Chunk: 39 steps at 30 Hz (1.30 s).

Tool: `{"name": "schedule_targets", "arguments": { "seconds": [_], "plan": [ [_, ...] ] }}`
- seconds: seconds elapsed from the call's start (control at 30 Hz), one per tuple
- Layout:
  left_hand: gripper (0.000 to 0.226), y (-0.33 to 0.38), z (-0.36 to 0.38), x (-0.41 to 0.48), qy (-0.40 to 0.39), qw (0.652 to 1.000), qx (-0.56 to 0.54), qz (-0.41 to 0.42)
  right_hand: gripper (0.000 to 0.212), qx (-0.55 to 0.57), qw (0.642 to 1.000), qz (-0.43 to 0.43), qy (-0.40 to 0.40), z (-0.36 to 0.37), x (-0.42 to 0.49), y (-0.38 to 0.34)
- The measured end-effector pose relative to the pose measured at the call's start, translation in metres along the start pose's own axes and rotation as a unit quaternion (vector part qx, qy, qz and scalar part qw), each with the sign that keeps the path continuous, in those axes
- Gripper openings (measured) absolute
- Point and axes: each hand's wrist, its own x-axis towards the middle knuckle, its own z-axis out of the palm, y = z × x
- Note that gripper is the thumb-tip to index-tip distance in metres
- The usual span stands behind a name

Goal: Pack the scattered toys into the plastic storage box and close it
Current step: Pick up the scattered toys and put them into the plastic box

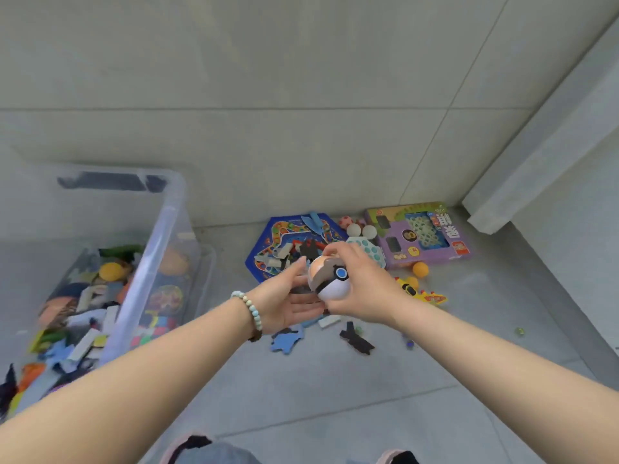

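Two hands on one toy: the ball toy (pixel 330 283) is up off the floor (pixel 335 380), mid-frame, over the scattered pile and well right of the storage box (pixel 169 226). Right hand (pixel 366 284) does the holding, w/ fingers curled over the top and far side of the ball. Left hand (pixel 288 296) lies flat and palm-up, fingers straight, touching the ball's near-left side as a support, not a grasp.

Step in hand, by my read: pick-up done, transfer to the box not yet begun. Next move needs a carry leftward over the box's near wall, then a release onto the toys already inside (box looks about half full, so a low drop should do). Plenty left after that: hex puzzle board (pixel 264 259), purple game box (pixel 435 242), yellow toy car (pixel 407 287), orange ball (pixel 420 269), foam bits (pixel 284 343). Box is open; I can't pick out the lid for sure.

Orientation: it's a sphere, so no real long axis. Blue button faces up toward the camera, approx. Dark seam band runs diagonally, orange half to the upper left, white half to the lower right. Halves look slightly parted at the seam, but too blurred to be sure.
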Motion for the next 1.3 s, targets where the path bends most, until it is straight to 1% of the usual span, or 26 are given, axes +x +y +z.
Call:
{"name": "schedule_targets", "arguments": {
  "seconds": [0.07, 0.13, 0.2, 0.27, 0.33, 0.43, 0.5, 0.53, 0.63, 0.73, 0.8, 0.87, 0.93, 1.0, 1.03, 1.13, 1.2, 1.27, 1.3],
  "plan": [
    [0.047, 0.015, -0.029, -0.045, 0.003, 0.999, -0.020, 0.030, 0.070, -0.040, 0.998, -0.048, -0.025, -0.010, 0.009, -0.058],
    [0.047, 0.029, -0.062, -0.088, 0.027, 0.997, -0.038, 0.066, 0.068, -0.054, 0.993, -0.095, -0.042, -0.009, 0.022, -0.116],
    [0.046, 0.042, -0.099, -0.132, 0.058, 0.991, -0.067, 0.104, 0.070, -0.030, 0.989, -0.132, -0.055, 0.004, 0.036, -0.171],
    [0.047, 0.052, -0.139, -0.171, 0.090, 0.983, -0.094, 0.130, 0.078, 0.022, 0.986, -0.151, -0.069, 0.023, 0.048, -0.219],
    [0.051, 0.055, -0.175, -0.200, 0.130, 0.978, -0.103, 0.128, 0.083, 0.045, 0.983, -0.156, -0.083, 0.043, 0.056, -0.251],
    [0.057, 0.051, -0.208, -0.219, 0.211, 0.970, -0.074, 0.094, 0.084, 0.042, 0.983, -0.136, -0.114, 0.063, 0.058, -0.264],
    [0.056, 0.048, -0.213, -0.220, 0.242, 0.965, -0.053, 0.089, 0.081, 0.049, 0.983, -0.115, -0.135, 0.064, 0.055, -0.251],
    [0.054, 0.048, -0.210, -0.217, 0.240, 0.965, -0.050, 0.092, 0.078, 0.048, 0.983, -0.102, -0.142, 0.061, 0.053, -0.238],
    [0.046, 0.051, -0.182, -0.195, 0.193, 0.976, -0.020, 0.100, 0.070, 0.033, 0.987, -0.039, -0.149, 0.040, 0.046, -0.178],
    [0.034, 0.058, -0.138, -0.160, 0.132, 0.985, 0.032, 0.107, 0.063, 0.030, 0.989, 0.055, -0.132, 0.015, 0.033, -0.097],
    [0.029, 0.059, -0.107, -0.131, 0.086, 0.989, 0.055, 0.111, 0.062, 0.025, 0.984, 0.113, -0.134, 0.003, 0.021, -0.045],
    [0.021, 0.054, -0.079, -0.096, 0.052, 0.990, 0.090, 0.093, 0.060, 0.034, 0.977, 0.162, -0.131, 0.001, 0.011, 0.003],
    [0.028, 0.039, -0.060, -0.058, 0.043, 0.983, 0.172, 0.057, 0.056, 0.065, 0.969, 0.210, -0.116, 0.008, 0.002, 0.044],
    [0.040, 0.015, -0.050, -0.017, 0.060, 0.955, 0.288, 0.017, 0.053, 0.101, 0.959, 0.248, -0.096, 0.025, -0.005, 0.079],
    [0.047, 0.001, -0.049, 0.005, 0.075, 0.932, 0.356, -0.001, 0.052, 0.113, 0.954, 0.263, -0.085, 0.037, -0.008, 0.094],
    [0.072, -0.039, -0.059, 0.061, 0.141, 0.835, 0.532, -0.012, 0.055, 0.152, 0.943, 0.291, -0.048, 0.073, -0.011, 0.127],
    [0.081, -0.057, -0.067, 0.086, 0.174, 0.788, 0.591, 0.006, 0.057, 0.171, 0.941, 0.290, -0.027, 0.095, -0.009, 0.140],
    [0.079, -0.065, -0.074, 0.096, 0.196, 0.757, 0.622, 0.034, 0.059, 0.160, 0.950, 0.267, -0.009, 0.110, -0.005, 0.145],
    [0.077, -0.069, -0.078, 0.103, 0.203, 0.749, 0.630, 0.046, 0.059, 0.149, 0.955, 0.257, -0.006, 0.118, -0.002, 0.148]
  ]
}}
